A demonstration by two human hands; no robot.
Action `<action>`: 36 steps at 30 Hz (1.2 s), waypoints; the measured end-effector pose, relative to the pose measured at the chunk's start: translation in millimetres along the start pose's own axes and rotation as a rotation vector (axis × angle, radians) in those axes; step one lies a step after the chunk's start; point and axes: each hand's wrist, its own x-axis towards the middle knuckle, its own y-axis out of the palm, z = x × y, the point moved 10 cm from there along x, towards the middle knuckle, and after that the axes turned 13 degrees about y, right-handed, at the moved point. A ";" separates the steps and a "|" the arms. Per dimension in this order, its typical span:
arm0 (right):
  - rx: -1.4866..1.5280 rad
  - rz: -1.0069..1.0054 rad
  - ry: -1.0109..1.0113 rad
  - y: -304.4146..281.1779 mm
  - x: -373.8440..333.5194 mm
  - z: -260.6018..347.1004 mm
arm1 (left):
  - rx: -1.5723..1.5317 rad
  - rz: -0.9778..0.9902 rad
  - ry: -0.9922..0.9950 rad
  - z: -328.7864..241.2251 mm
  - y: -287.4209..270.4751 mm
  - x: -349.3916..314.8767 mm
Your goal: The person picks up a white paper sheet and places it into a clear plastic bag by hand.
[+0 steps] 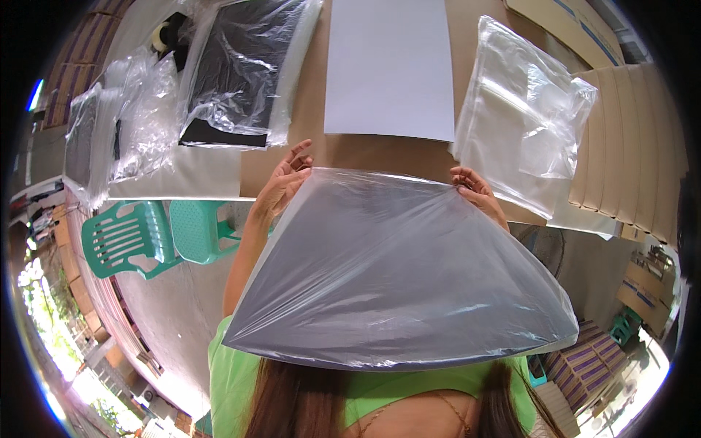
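Note:
A large clear plastic bag [398,270] with something flat and grey showing through it spans from the table's front edge back to my chest. My left hand [285,182] pinches its far left corner, the other fingers raised. At the far right corner, my right hand [478,193] has curled fingers closed on the plastic. Creases run across the film from that corner toward the near left. Just beyond the bag, a smooth white sheet [388,69] lies on the brown-covered table [350,153]. What exactly is inside the bag cannot be made out.
Black flat goods in clear plastic [237,73] and crumpled clear bags [150,117] lie at left, near a tape roll [158,36]. A stack of clear bags [504,109] sits at right beside ribbed tan padding [628,139]. A green chair [128,237] and stool [198,230] stand below left.

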 end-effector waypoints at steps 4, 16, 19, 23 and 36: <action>-0.200 -0.048 -0.048 5.9 -3.5 6.0 | 0.163 0.014 0.073 -4.1 -7.4 3.6; -0.405 -0.127 -0.151 -44.0 27.6 -8.2 | 0.547 0.155 0.211 -6.8 -5.4 11.7; -0.295 -0.042 -0.161 -50.4 36.3 -12.2 | 0.433 0.222 0.217 1.0 -2.8 19.2; -0.366 -0.224 -0.264 -45.0 21.7 -11.8 | 0.734 0.157 0.274 3.4 -17.5 15.7; -1.001 -0.491 -0.594 35.6 -19.2 26.1 | 0.720 0.191 0.198 7.2 0.6 6.9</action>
